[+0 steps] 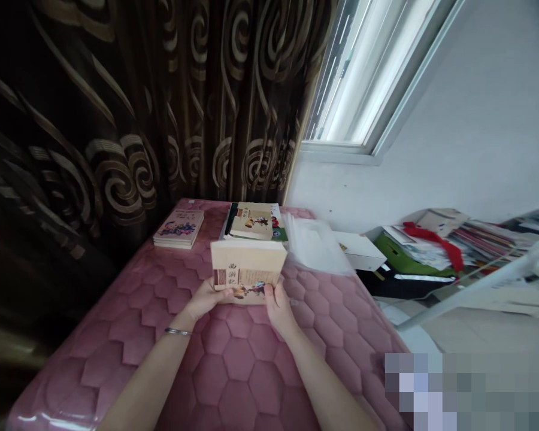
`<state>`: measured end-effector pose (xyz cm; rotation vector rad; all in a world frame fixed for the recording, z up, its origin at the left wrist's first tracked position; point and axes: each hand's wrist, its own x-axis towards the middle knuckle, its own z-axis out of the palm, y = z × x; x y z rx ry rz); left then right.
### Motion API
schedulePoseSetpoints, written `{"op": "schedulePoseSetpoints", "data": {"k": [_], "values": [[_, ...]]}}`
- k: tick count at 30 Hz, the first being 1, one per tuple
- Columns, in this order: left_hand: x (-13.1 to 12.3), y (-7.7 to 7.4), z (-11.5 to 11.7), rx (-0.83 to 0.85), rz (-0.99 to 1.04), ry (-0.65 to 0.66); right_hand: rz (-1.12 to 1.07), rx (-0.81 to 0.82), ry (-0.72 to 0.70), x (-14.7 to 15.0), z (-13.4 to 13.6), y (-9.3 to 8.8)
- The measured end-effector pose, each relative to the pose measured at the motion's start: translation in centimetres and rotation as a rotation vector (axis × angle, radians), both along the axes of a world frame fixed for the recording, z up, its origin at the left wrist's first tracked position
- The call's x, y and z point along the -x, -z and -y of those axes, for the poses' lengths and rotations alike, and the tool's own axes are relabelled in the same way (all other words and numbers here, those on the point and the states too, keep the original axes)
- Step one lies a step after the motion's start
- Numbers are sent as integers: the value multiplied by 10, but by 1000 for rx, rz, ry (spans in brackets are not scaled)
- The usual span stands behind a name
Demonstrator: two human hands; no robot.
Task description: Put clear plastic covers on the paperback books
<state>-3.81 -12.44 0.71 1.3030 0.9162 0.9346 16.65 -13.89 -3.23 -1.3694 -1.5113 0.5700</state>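
Both my hands grip the near edge of a cream-coloured book (247,263) held just above a pink quilted mattress (233,371). My left hand (206,299), with a bracelet on its wrist, closes on the book's lower left corner. On the lower right corner, my right hand (276,305) clamps with its thumb on the cover. Behind the held book lies a stack of books (254,222). Another thin stack of books (179,228) rests further left on the mattress.
A dark patterned curtain (117,120) hangs at the left and back. A clear plastic sheet (317,245) lies at the mattress's right edge. Beyond it sit a white box (362,251), a green box (393,251), papers and a red ribbon (435,242). A window (368,78) is at the upper right.
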Motion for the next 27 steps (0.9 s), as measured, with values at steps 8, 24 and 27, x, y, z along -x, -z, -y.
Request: {"op": "schedulePoseSetpoints", "data": {"k": [8,24,27], "values": [[-9,2,0,47,-130,-318,-73,293,124,0,6,-26],[-32,18,18,-683,-1146,-379,454,435,126,0,-1,-13],[-41,21,22,-739,-1223,-184,481,411,114,-1,-1,-8]]}}
